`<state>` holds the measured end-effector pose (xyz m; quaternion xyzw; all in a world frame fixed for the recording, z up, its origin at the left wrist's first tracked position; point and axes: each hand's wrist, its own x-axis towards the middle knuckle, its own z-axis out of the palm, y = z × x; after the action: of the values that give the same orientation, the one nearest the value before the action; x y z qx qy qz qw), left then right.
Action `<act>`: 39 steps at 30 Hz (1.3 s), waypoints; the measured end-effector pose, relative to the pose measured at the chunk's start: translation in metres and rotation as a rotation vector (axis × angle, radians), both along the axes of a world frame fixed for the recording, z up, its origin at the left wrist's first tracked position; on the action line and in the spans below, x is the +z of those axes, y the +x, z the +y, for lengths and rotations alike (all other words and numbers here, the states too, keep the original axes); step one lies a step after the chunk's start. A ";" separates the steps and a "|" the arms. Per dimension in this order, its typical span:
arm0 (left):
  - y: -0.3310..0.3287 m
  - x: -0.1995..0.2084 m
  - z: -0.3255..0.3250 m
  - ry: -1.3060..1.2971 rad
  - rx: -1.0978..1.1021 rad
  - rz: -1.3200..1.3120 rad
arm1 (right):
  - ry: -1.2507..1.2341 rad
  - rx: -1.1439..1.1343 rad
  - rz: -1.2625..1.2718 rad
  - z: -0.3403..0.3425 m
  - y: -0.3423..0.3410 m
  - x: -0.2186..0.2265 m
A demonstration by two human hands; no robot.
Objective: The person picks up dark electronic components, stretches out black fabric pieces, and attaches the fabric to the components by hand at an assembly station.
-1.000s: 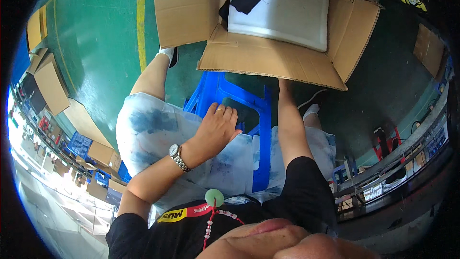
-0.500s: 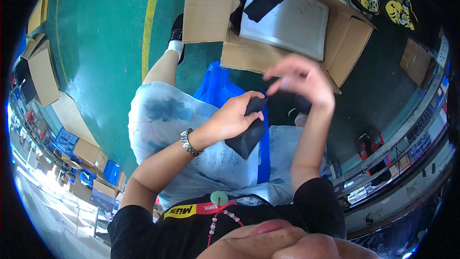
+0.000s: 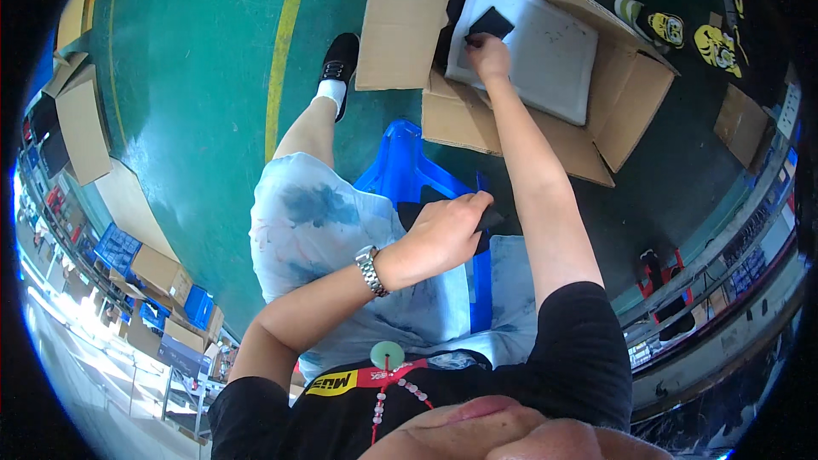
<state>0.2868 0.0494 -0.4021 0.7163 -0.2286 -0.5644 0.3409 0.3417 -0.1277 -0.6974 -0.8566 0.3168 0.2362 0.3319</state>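
Brown cardboard forms the open box (image 3: 460,117), holding a white slab (image 3: 550,55); near the slab's left edge, the right hand's grip (image 3: 491,60) pinches a flat black piece (image 3: 492,23). The left hand's grip (image 3: 439,234) is curled round a second black piece (image 3: 410,212). Yellow-and-red lettered print (image 3: 334,384) crosses the black shirt (image 3: 584,336).

The right grip (image 3: 489,57) has reached into the carton (image 3: 461,113), touching the black piece (image 3: 492,24). The left grip (image 3: 439,234), bare a second ago, now holds a dark sheet (image 3: 409,214).

The black pieces (image 3: 492,23) look matt, the box (image 3: 407,21) cardboard, the stool (image 3: 399,158) glossy plastic
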 end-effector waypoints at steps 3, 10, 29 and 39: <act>0.000 -0.005 -0.006 -0.100 0.163 -0.013 | 0.355 -0.668 -0.297 -0.036 -0.010 0.044; 0.058 0.015 -0.010 -0.338 0.745 -0.386 | 0.910 -0.881 -0.449 -0.046 -0.040 0.253; 0.075 0.007 -0.008 -0.174 1.037 0.541 | 0.705 -0.824 -0.431 -0.027 -0.029 0.286; 0.066 -0.036 -0.003 -0.103 1.417 0.916 | -0.114 0.260 0.245 -0.058 -0.079 0.064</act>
<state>0.3529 0.0465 -0.4384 0.3745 0.4097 -0.4408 0.7055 0.2628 -0.1855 -0.6331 -0.8725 0.2545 0.3614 0.2083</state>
